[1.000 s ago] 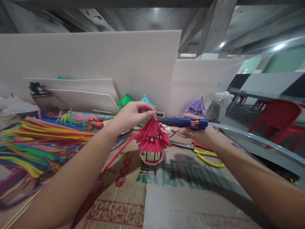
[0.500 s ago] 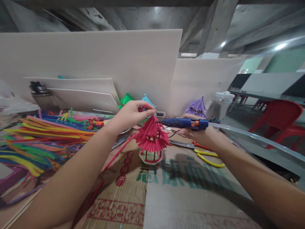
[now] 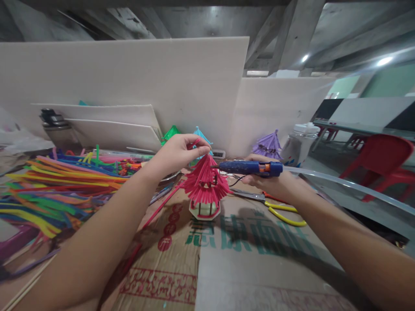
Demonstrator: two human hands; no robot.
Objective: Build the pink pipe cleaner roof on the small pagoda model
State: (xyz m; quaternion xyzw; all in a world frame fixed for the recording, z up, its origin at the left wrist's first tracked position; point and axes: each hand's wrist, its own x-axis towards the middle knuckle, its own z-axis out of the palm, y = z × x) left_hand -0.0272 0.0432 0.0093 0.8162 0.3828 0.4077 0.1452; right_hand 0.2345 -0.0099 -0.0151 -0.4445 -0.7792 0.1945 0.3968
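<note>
A small model pavilion [image 3: 207, 185] with a tiered roof of red pipe cleaners stands upright on a pale base with brown posts. At the roof's peak my left hand [image 3: 181, 153] is closed in a pinch; a bit of red pipe cleaner [image 3: 196, 141] shows between its fingers. The fingertips hide the very top of the roof. My right hand [image 3: 259, 177] is wrapped round a blue glue gun [image 3: 240, 167], held level. Its nozzle points left and meets the upper roof's right side; whether it touches cannot be made out.
Cardboard [image 3: 253, 268] lies under the model. Scissors [image 3: 285, 211] with yellow and red handles rest at right. Many coloured pipe cleaners [image 3: 65, 177] cover the left side. Behind stand purple [image 3: 267, 144], green [image 3: 170, 133] and blue [image 3: 199, 134] roofs, a jar [image 3: 298, 142] and white boards [image 3: 129, 82].
Almost nothing differs. The model's roof has tilted slightly, and the glue gun's nozzle sits a touch further left against it. Both hands keep their hold.
</note>
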